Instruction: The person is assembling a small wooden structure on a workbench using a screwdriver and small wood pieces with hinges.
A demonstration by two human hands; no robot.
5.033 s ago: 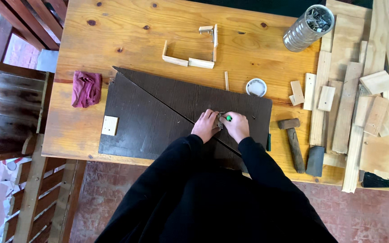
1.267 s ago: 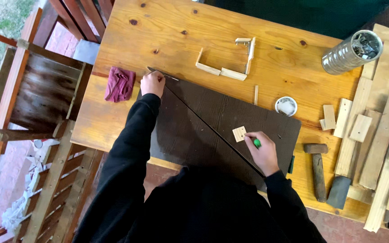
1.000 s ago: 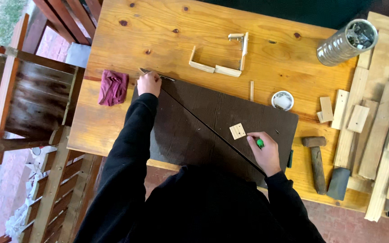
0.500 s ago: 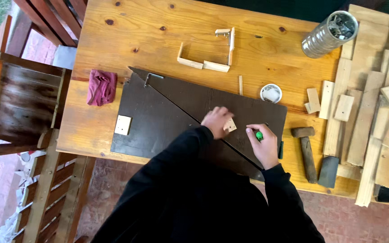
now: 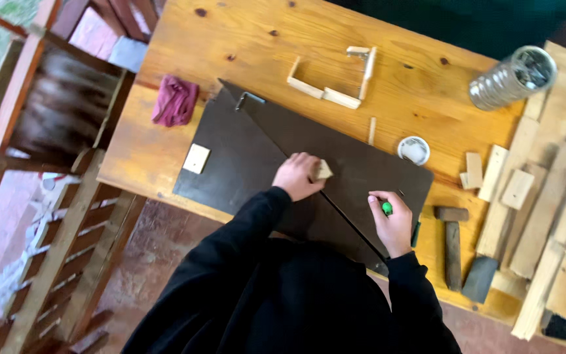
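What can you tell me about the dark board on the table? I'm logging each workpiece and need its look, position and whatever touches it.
The dark board is a flat, dark brown panel, hardboard by the look of it, lying askew on the wooden table. A diagonal line runs across it, seam or cut I cannot tell. A small metal clip sits near its far corner and a pale wooden square lies near its left edge. The left hand presses a small wooden piece onto it; the right hand, holding a green-tipped tool, rests on it.

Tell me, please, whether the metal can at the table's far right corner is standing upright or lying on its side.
On its side: the metal can lies on the table, its ribbed wall showing along its length and its open mouth facing sideways.
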